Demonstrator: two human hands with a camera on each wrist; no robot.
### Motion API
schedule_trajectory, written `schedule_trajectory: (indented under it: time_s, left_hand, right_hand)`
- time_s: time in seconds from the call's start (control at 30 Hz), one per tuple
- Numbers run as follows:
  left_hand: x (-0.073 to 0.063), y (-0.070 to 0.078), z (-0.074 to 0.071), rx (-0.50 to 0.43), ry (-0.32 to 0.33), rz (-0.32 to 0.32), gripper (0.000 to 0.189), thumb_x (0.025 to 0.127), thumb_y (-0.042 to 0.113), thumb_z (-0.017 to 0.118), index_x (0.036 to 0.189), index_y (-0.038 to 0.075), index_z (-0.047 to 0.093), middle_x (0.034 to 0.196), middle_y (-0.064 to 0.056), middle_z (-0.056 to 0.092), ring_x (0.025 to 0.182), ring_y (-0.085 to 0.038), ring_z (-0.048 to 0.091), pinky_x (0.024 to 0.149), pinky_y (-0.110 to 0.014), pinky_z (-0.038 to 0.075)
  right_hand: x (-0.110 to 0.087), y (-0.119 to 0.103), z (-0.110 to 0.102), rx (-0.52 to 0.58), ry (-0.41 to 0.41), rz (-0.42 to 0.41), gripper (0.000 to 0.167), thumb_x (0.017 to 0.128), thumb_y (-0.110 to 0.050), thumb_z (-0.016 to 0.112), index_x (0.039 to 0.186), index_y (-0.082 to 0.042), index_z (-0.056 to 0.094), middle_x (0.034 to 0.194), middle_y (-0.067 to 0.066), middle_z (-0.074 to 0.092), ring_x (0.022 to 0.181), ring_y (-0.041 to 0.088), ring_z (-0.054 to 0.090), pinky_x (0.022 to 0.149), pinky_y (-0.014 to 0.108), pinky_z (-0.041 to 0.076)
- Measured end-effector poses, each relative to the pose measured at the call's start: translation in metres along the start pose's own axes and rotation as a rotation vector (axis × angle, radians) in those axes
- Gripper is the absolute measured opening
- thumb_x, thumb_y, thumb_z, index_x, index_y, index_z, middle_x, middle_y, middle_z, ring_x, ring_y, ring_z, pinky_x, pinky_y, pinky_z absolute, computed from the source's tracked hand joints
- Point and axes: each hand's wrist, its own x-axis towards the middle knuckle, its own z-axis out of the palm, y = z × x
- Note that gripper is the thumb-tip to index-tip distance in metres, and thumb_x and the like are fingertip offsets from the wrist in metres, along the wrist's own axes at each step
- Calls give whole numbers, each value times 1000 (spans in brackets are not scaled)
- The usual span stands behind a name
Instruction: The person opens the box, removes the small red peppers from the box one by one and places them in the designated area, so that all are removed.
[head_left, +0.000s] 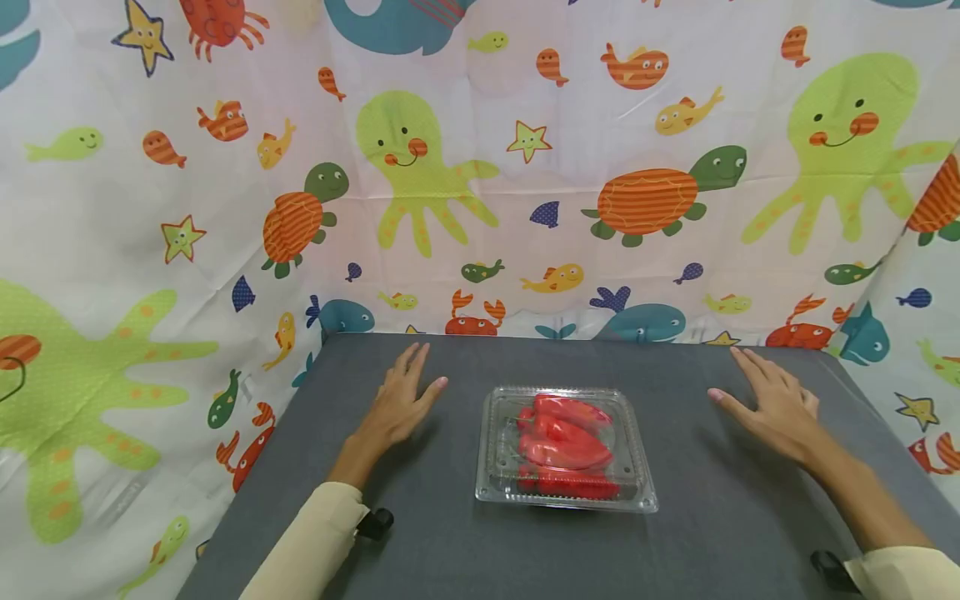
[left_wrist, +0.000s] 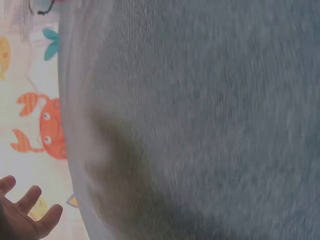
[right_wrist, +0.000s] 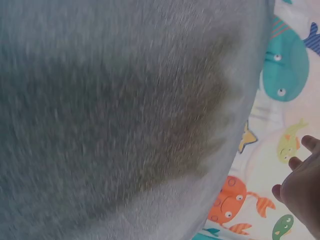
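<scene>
A clear plastic clamshell box [head_left: 491, 467] with its lid down sits on the grey table. Through the lid I see several red peppers [head_left: 566, 454] lying one behind another. To the left of the box is my left hand [head_left: 401, 404], fingers extended and apart from it, holding nothing. My right hand [head_left: 776, 408] is off to the box's right, also empty, with fingers spread loosely. Each wrist view catches part of its hand at a lower corner, the left hand [left_wrist: 30, 215] and the right hand [right_wrist: 305, 185], both over the table's far edge.
The grey table [head_left: 450, 550] lies under everything. A white curtain [head_left: 525, 100] printed with sea animals hangs behind the far edge and along both sides. Black wrist straps [head_left: 375, 523] show at the cream sleeves [head_left: 311, 542].
</scene>
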Motion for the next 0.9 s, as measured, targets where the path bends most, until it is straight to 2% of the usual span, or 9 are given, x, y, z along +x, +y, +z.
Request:
schedule_trajectory:
  time_s: [0.2, 0.37, 0.6, 0.73, 0.9]
  left_hand:
    - [-4, 15, 1, -123, 22, 37, 83, 105, 65, 50, 170, 21, 25, 175, -10, 17, 157, -46, 26, 118, -75, 25]
    - [-12, 30, 2, -226, 63, 67, 77, 105, 57, 56, 169, 22, 31, 175, -10, 20, 158, -40, 27, 120, -71, 26]
    - [-28, 49, 2, -370, 77, 99, 69, 106, 45, 62, 166, 24, 37, 172, -8, 26, 144, -38, 47, 109, -62, 46]
    - [-38, 58, 3, -400, 76, 107, 67, 105, 44, 63, 166, 27, 38, 170, -4, 32, 139, -34, 55, 106, -61, 49]
    - [-52, 67, 5, -416, 56, 112, 67, 105, 44, 64, 166, 30, 38, 170, -2, 34, 138, -37, 57, 109, -64, 46]
  right_hand:
    - [-8, -13, 1, 98, -4, 3, 91, 103, -54, 56, 171, -10, 14, 168, 37, 18, 141, 69, 20, 93, 89, 17]
    - [-19, -24, -2, 204, -30, 12, 90, 103, -52, 58, 172, -16, 12, 169, 37, 15, 143, 70, 16, 96, 93, 14]
    - [-35, -43, -7, 345, -70, 39, 93, 103, -51, 59, 173, -20, 6, 171, 33, 13, 146, 63, 20, 97, 89, 28]
    - [-44, -53, -7, 434, -82, 41, 93, 104, -48, 60, 173, -23, 4, 173, 28, 14, 149, 59, 22, 104, 84, 29]
    - [-54, -64, -6, 476, -76, 32, 88, 106, -43, 61, 173, -25, 7, 173, 26, 21, 148, 57, 27, 102, 83, 34]
